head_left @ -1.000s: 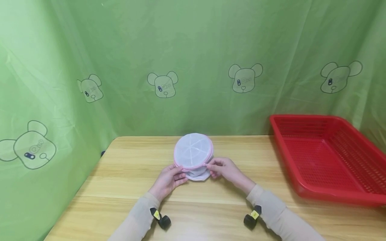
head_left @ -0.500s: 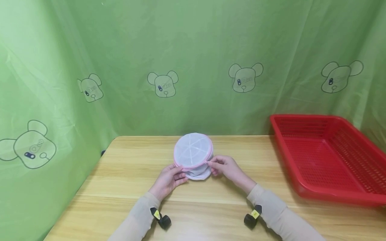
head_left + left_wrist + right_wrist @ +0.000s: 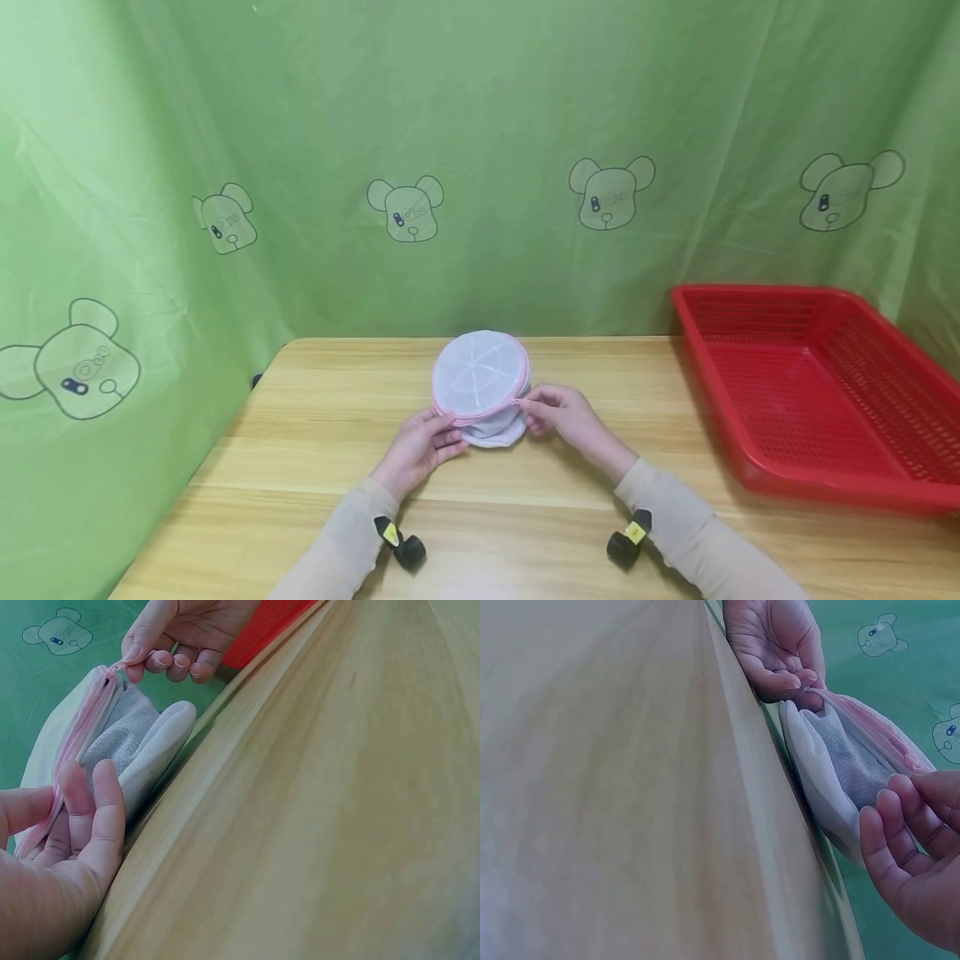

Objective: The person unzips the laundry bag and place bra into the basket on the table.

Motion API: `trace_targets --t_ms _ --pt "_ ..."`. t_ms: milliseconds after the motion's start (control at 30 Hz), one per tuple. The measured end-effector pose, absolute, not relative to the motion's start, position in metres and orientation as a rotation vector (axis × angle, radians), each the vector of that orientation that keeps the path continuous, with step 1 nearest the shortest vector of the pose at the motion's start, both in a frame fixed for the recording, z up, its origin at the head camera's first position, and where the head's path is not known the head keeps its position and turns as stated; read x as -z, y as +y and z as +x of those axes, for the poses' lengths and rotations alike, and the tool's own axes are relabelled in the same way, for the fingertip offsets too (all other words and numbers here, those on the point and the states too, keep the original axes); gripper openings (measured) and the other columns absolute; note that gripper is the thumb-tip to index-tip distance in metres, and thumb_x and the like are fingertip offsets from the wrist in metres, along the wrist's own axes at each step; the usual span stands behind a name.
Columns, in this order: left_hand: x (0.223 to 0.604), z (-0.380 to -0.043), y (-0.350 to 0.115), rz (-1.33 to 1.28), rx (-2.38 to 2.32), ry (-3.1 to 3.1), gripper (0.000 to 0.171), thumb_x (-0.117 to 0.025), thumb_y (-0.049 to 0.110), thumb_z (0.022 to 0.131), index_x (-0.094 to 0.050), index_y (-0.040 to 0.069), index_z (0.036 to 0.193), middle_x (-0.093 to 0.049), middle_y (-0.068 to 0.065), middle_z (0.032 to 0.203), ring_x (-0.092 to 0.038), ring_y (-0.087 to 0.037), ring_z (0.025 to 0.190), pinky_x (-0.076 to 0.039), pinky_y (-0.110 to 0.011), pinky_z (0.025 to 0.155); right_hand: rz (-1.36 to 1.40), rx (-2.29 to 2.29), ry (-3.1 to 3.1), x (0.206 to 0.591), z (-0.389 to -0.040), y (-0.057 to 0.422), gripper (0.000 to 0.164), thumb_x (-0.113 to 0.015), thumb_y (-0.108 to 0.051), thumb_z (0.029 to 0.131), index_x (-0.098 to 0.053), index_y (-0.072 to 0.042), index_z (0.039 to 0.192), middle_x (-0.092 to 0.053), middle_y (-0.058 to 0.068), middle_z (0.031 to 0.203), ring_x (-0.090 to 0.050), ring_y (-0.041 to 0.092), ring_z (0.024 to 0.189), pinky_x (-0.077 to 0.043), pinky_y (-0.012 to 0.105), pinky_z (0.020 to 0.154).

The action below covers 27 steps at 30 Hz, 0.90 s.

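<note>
A round white mesh laundry bag [image 3: 480,371] stands near the middle of the wooden table, its flat lid tilted toward me. Pink zipper trim [image 3: 75,735] runs around the lid's edge, and the soft grey mesh side [image 3: 847,754] sags into folds below. My left hand [image 3: 416,450] grips the rim at the front left, thumb on top and fingers underneath. At the front right, my right hand [image 3: 573,425] pinches the small zipper pull [image 3: 516,402] between thumb and forefinger. Whether anything lies inside the bag cannot be seen.
A large red plastic basket [image 3: 810,400] stands on the right of the table [image 3: 315,467]. Green curtains [image 3: 480,100] printed with bear faces hang behind and to the left. Each wrist wears a small black camera [image 3: 408,552].
My right hand has shifted slightly away from me and to the right along the rim, with the zipper pull. The left hand keeps its hold on the bag.
</note>
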<state>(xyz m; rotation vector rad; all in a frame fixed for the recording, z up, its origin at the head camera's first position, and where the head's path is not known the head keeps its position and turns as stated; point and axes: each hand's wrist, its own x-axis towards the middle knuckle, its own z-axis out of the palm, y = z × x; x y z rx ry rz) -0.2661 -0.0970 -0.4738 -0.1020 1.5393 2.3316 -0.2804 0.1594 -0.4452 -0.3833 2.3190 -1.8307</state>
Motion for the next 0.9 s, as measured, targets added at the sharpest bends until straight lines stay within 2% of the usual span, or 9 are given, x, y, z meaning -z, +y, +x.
trace_targets --t_ms 700,900 --pt "0.4709 -0.264 -0.096 -0.113 -2.338 1.546 0.019 -0.053 0.011 0.099 -0.049 0.001 0.114 -0.062 -0.001 0.084 -0.062 -0.011 0.076 -0.062 -0.028 0.081 -0.27 1.92 2.333 0.4426 -0.2829 0.1602 0.022 -0.062 -0.011 0.094 -0.063 0.008 0.104 -0.066 0.011 0.079 -0.063 0.014 0.069 -0.062 0.032 0.069" --pt "0.4711 -0.2643 -0.0962 -0.113 -2.335 1.546 0.018 -0.053 0.011 0.099 -0.05 0.001 0.114 -0.062 -0.002 0.083 -0.062 -0.011 0.076 -0.062 -0.027 0.08 -0.263 1.924 2.341 0.4432 -0.2832 0.1608 0.022 -0.062 -0.011 0.094 -0.063 0.009 0.104 -0.067 0.015 0.081 -0.063 0.014 0.07 -0.062 0.032 0.069"
